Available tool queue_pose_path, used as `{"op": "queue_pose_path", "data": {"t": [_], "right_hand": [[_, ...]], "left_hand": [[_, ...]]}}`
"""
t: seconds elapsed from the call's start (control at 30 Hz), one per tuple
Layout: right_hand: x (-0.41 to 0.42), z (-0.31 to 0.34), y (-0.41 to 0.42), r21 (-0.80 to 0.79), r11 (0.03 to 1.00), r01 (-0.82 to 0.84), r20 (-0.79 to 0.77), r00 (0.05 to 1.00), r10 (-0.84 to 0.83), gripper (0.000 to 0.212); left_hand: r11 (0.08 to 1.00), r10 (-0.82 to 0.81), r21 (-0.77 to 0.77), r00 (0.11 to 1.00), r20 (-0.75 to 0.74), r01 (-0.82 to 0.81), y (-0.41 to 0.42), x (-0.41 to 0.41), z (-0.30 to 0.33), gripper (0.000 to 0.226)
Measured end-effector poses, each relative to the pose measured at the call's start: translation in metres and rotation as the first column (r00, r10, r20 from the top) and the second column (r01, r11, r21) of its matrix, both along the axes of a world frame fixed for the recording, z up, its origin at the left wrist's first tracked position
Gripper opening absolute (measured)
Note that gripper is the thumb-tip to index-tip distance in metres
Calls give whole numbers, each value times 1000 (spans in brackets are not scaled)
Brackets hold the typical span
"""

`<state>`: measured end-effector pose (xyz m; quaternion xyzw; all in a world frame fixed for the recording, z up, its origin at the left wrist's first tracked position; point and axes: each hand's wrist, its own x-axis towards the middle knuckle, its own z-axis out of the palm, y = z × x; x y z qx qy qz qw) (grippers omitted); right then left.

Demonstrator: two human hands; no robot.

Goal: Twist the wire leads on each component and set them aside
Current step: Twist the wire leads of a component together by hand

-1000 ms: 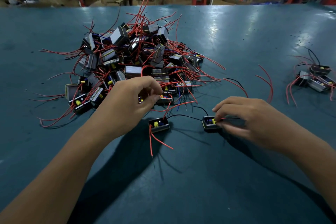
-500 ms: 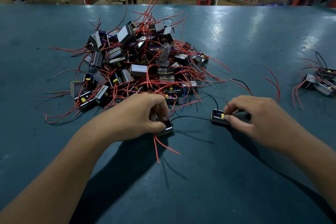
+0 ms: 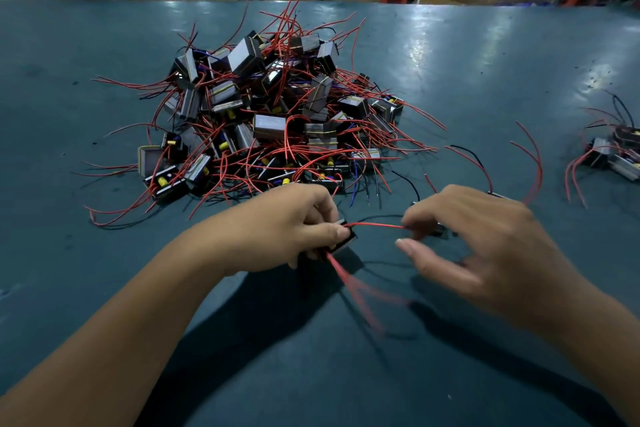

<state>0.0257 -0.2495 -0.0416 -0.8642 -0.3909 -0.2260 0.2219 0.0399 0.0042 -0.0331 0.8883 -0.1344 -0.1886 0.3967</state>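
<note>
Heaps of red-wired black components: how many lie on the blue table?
2: a large heap in the middle of the blue table, and a small cluster at its right edge, partly cut off.

Dim overhead light; glare patches on table (image 3: 426,55); dark arm shadows; wide-angle bowing; blurred red lead (image 3: 353,284).

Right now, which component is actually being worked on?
The one gripped in the left hand, its red lead stretched across to the right hand. The pile and the far-right group lie untouched.
</note>
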Motion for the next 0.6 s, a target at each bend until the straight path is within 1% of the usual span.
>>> {"op": "queue_pose_path", "data": {"t": [0.07,0.13,0.2,0.23,0.43,0.6], "right_hand": [[1,-2,-2,-4,1000,17,-32,999,-17,25],[2,-5,-2,18,999,42,-41,998,-41,24],[2,-5,-2,44,998,55,-36,998,-54,24],[2,-5,-2,57,997,53,-38,998,-51,24],[-1,0,-5,140,990,17,-61,998,-9,24],[-5,3,-3,140,990,7,60,998,-16,23]], "left_hand": [[987,33,-157,998,-60,-42,0,-2,4,19],[971,44,-233,996,-83,-62,0,-4,8,18],[959,35,-277,995,-97,-60,0,-5,11,10],[956,25,-289,995,-93,-51,0,-6,12,8],[950,44,-306,997,-60,-61,1,-6,14,12],[949,55,-308,997,-55,-69,0,-6,14,12]]}}
